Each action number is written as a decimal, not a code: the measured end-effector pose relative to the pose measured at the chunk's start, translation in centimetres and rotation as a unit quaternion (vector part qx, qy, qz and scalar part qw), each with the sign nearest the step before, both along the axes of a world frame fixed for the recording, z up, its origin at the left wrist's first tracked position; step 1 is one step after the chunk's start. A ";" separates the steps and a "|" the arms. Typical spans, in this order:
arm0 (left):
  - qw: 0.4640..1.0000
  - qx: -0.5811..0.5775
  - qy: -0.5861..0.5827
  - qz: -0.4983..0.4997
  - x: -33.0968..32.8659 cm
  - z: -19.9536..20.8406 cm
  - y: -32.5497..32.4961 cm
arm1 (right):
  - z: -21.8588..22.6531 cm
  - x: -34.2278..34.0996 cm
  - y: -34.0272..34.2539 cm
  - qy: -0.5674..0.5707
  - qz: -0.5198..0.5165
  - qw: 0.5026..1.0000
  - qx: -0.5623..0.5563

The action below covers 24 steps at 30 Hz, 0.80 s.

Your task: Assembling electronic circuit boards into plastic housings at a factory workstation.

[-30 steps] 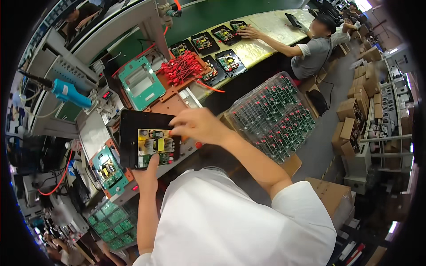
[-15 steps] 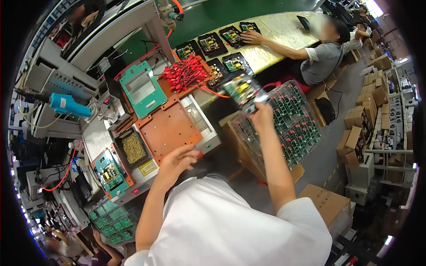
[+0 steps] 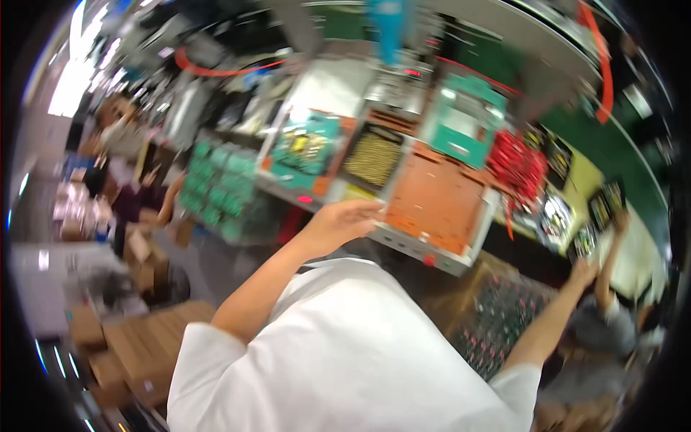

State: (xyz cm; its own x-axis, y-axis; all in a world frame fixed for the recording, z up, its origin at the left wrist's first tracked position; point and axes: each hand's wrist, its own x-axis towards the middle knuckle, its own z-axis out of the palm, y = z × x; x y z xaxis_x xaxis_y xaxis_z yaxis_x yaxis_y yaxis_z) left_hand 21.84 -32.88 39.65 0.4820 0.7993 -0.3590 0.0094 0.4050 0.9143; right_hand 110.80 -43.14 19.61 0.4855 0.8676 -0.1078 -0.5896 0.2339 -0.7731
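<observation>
The picture is smeared by motion. My left hand hovers at the front edge of the bench, close to the orange fixture plate, its fingers stretched out and holding nothing. Far to the right, my right arm reaches to the yellow-topped table. There my right hand is closed at the near end of a black tray with a circuit board; blur hides the exact finger contact. Another such tray lies beyond it, with a co-worker's hand at it.
A bin of brass-coloured small parts, a green frame and a heap of red leads occupy the bench. A board sits in a teal fixture. Clear trays of boards stand below right; green boards lie left. Cartons are stacked lower left.
The view has swung left, so the bench appears further right. My right hand has carried the black tray with the circuit board to the yellow-topped table. My left hand stays open near the bench.
</observation>
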 end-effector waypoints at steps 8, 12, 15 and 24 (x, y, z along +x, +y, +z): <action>0.922 0.180 0.148 0.309 -11.1 -2.7 4.4 | 0.5 -17.8 5.6 -0.080 -0.153 0.985 -0.020; 0.810 0.276 0.314 0.411 -19.1 -7.4 10.6 | 5.7 -29.9 3.2 -0.088 -0.151 0.984 -0.018; 0.751 0.308 0.391 0.434 -20.8 -13.4 13.6 | 10.4 -29.7 0.1 -0.149 -0.217 0.961 -0.088; 0.651 0.295 0.665 0.215 -29.2 -20.5 18.6 | 18.4 -35.3 -9.7 -0.225 -0.209 0.926 -0.218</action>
State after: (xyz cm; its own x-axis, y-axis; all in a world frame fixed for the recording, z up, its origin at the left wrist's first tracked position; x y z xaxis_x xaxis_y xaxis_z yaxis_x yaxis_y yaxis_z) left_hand -7.36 -14.26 19.19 -0.2564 0.9454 0.2012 0.9539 0.2139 0.2108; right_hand 75.55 -52.82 38.02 0.8504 0.5146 -0.1092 -0.1135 -0.0233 -0.9933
